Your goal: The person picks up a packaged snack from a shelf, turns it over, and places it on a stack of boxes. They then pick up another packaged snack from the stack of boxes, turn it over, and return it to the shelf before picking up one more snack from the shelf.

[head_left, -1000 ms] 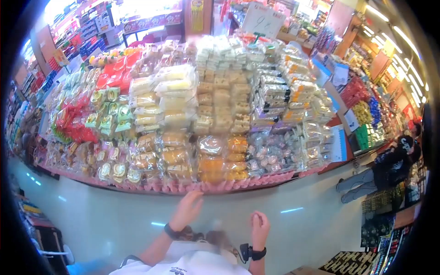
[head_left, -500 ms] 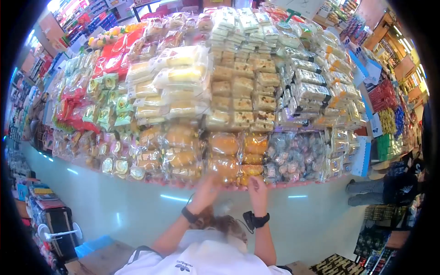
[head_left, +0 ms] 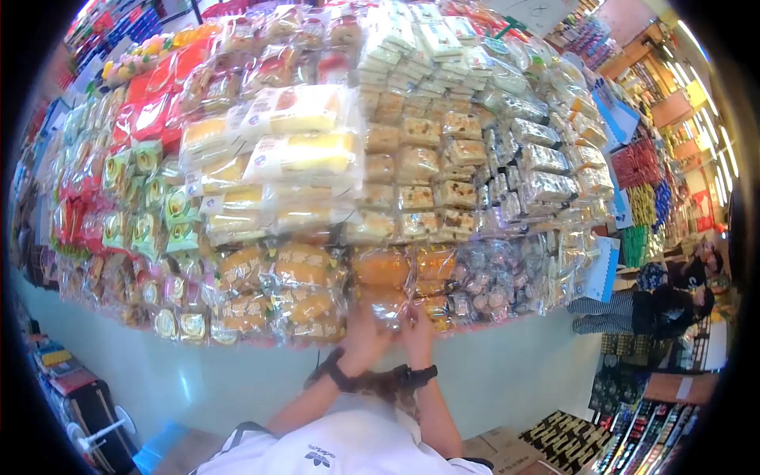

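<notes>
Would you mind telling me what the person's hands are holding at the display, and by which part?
Both the left hand and the right hand grip a clear bag of buns by its lower edge.

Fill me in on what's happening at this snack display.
A person in a white shirt stands at a big sloped display of bagged baked goods. Both the left hand and the right hand are up at the front row, gripping a clear bag of orange-brown buns. Another person crouches by shelves at the far right.
</notes>
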`<state>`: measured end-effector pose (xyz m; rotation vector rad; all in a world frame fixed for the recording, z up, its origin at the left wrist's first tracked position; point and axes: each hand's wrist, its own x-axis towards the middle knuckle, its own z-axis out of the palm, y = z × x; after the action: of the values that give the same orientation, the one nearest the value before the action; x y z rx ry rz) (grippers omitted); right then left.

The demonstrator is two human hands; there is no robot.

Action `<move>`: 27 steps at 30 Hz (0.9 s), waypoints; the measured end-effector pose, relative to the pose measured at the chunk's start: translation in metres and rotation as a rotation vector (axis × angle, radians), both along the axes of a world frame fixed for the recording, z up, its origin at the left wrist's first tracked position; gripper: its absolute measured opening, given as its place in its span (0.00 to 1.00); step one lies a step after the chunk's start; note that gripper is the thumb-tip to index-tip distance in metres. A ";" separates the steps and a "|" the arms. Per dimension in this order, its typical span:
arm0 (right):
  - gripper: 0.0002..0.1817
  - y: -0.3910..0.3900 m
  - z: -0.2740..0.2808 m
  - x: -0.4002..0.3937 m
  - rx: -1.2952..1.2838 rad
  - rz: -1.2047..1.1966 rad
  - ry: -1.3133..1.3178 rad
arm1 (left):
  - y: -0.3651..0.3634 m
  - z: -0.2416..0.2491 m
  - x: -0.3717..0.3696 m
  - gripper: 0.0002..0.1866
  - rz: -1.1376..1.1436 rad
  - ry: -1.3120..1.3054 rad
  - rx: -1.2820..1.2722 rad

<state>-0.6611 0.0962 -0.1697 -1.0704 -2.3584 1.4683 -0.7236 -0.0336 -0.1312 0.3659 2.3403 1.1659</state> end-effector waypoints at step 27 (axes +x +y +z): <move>0.15 -0.139 0.172 0.414 -0.019 -1.437 0.681 | 0.035 0.138 0.288 0.29 -1.135 -0.264 0.505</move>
<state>-0.2468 -0.0432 0.0020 -1.4077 -0.6741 0.9400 -0.4360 0.0014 0.0071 1.3759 1.1811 1.0446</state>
